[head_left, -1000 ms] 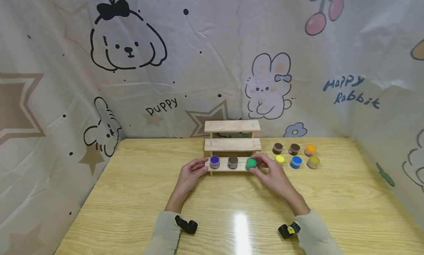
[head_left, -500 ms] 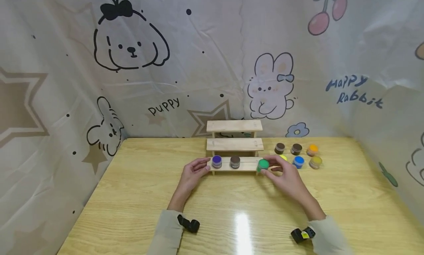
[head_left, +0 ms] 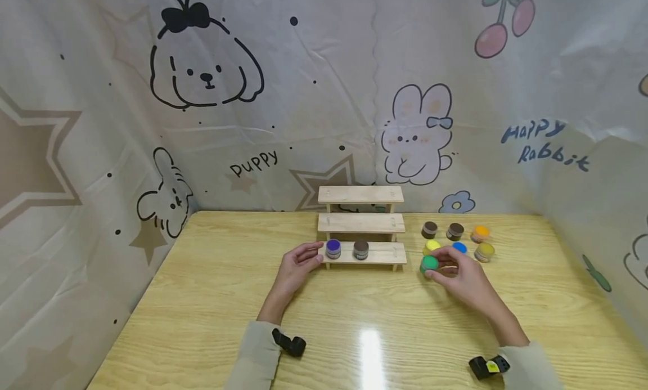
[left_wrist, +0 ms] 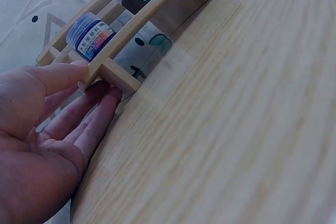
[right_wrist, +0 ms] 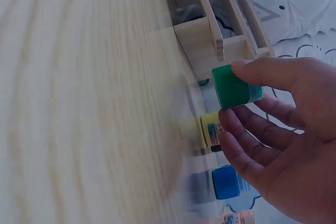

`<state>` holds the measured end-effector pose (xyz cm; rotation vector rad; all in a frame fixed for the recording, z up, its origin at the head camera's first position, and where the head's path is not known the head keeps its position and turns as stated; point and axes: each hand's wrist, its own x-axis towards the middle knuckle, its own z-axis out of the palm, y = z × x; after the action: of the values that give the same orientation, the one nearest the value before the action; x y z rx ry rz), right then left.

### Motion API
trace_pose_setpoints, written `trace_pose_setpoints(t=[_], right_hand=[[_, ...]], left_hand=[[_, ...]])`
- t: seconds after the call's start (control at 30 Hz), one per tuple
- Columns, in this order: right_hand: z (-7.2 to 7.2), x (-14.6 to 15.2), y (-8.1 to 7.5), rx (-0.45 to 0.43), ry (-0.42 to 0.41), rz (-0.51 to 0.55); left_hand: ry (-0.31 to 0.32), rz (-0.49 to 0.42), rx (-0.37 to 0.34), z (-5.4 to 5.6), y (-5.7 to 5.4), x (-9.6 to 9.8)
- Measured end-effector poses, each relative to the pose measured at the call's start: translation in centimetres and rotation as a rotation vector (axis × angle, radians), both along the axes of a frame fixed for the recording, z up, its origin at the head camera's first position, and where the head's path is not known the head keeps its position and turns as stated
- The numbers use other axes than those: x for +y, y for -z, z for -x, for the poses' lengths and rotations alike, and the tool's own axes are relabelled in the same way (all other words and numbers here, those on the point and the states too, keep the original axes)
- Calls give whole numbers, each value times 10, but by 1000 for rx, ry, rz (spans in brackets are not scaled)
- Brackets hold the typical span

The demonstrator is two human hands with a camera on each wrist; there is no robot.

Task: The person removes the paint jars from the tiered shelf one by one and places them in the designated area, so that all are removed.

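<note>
My right hand (head_left: pixel 467 277) pinches a green-lidded paint jar (head_left: pixel 428 263) between thumb and fingers, off the right end of the three-step wooden display stand (head_left: pixel 382 254). In the right wrist view the green jar (right_wrist: pixel 231 88) is tilted sideways in the frame, clear of the stand. At the stand's left end, my left hand (head_left: pixel 300 267) grips the lowest step, thumb on the board and fingers around its end in the left wrist view. On that step stand a purple paint jar (left_wrist: pixel 90 36) and a dark brown paint jar (head_left: pixel 361 249).
Right of the stand, a yellow jar (head_left: pixel 432 246), a blue jar (head_left: pixel 459 247) and an ochre jar (head_left: pixel 485 252) form a front row. Behind them are two dark jars (head_left: pixel 455 231) and an orange jar (head_left: pixel 480 233). A printed curtain (head_left: pixel 329 97) borders the table.
My right hand has lifted the green paint jar from the lowest step and carried it right, in front of the yellow jar. My left hand has stayed at the stand's left end.
</note>
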<state>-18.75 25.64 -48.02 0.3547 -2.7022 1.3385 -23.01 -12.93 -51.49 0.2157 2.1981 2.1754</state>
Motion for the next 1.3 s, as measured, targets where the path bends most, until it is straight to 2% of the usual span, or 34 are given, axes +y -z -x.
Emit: trace_pose_setpoints(t=[0.2,0.6,0.97,1.3], right_hand=[[3,9,5,-17,-29,-14],[5,18,10,-62,-16,-27],[4,24,11,-57,-11,-23],[4,26,10,-54,-11,-40]], left_hand=[[-12,10,4,0,1,0],[-18,18,-8,2,4,-2],[-3,3,-15,3,4,0],[-16,7,-15,2,4,1]])
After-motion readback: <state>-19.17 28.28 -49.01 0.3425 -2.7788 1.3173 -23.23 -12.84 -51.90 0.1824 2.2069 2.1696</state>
